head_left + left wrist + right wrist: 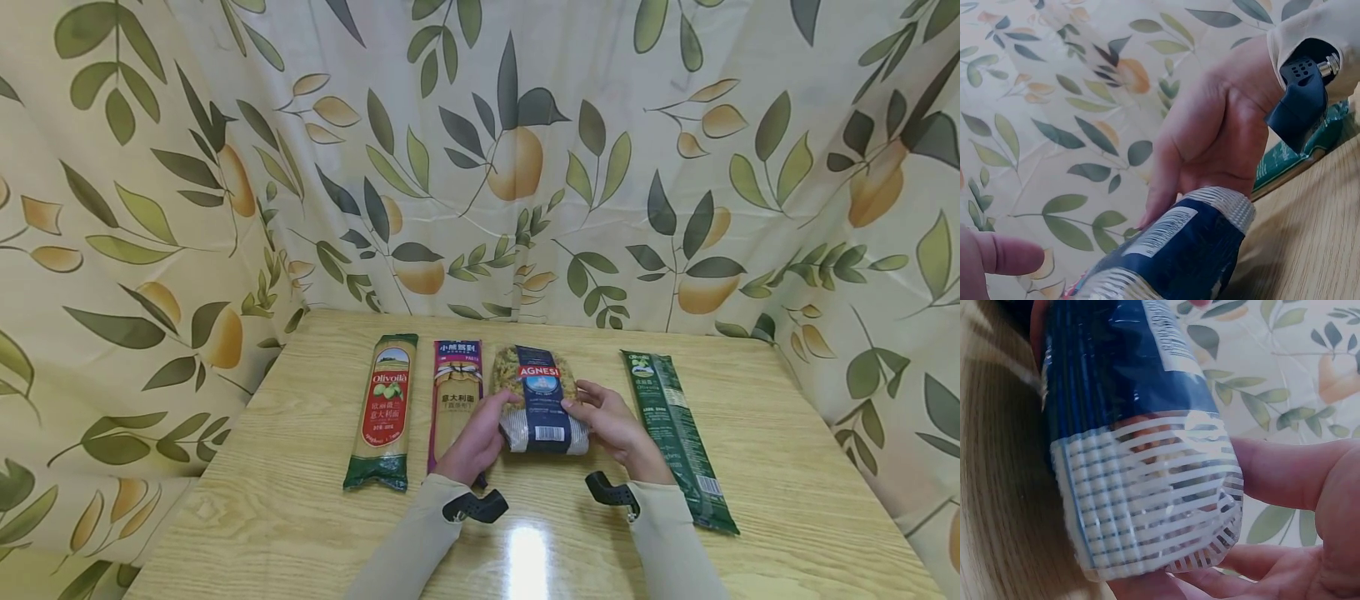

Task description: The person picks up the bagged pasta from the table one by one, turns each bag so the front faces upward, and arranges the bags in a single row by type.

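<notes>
A bag of Agnesi pasta (542,400), with a dark blue label and white-striped clear film, is held between both hands in the head view. My left hand (483,437) grips its left side, thumb on the front. On the opposite side my right hand (615,425) grips it, the thumb on the label's edge. The bag's lower end (1147,500) looks close to the wooden surface; whether it touches cannot be told. In the right wrist view, the right thumb (1297,472) lies along the bag and fingers reach beneath. The left thumb (1013,253) shows in the left wrist view.
On the wooden table (262,500) lie a red-labelled Olivoilà spaghetti pack (386,408), a purple-edged pasta pack (457,383) partly behind my left hand, and a green spaghetti pack (675,425) beside my right forearm. A leaf-and-fruit patterned curtain (480,225) stands behind.
</notes>
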`<state>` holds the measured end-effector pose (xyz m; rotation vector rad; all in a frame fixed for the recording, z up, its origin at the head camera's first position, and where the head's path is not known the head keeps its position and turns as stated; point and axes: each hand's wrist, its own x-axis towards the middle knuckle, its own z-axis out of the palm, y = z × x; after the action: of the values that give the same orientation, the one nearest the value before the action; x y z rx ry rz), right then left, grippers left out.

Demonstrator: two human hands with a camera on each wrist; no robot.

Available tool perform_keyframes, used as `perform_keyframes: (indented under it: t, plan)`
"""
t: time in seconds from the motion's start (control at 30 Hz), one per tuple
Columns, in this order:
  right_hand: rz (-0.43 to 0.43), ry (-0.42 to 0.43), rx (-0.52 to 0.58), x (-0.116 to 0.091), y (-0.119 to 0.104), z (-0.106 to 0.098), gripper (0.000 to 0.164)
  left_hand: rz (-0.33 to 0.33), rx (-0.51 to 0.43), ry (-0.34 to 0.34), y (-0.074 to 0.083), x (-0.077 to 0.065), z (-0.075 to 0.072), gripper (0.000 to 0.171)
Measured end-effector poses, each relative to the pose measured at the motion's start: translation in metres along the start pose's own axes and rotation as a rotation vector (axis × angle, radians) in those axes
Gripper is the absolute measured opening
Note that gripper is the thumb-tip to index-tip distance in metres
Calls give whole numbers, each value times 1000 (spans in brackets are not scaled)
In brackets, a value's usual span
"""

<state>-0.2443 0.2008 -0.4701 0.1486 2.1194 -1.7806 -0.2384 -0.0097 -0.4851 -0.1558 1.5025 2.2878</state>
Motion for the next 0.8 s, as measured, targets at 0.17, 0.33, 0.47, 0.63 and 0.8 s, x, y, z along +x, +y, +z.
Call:
perform_keyframes:
  t: [0.17, 0.33, 0.47, 0.63, 0.8]
  plan:
    - [1, 14, -11, -1, -1, -1, 78, 3, 28, 43, 1, 0, 0, 34]
    - [1, 5, -9, -2, -2, -2, 81, 2, 52, 55, 2, 0, 0, 42]
    - [-1, 3, -13, -3, -2, -2, 82, 5, 63, 55, 1, 0, 0, 41]
    - [-1, -3, -26, -2, -1, -4, 81, 12, 60, 44, 1, 0, 1, 41]
    - [9, -2, -44, -1, 0, -6, 80, 11, 72, 45, 1, -1, 1, 48]
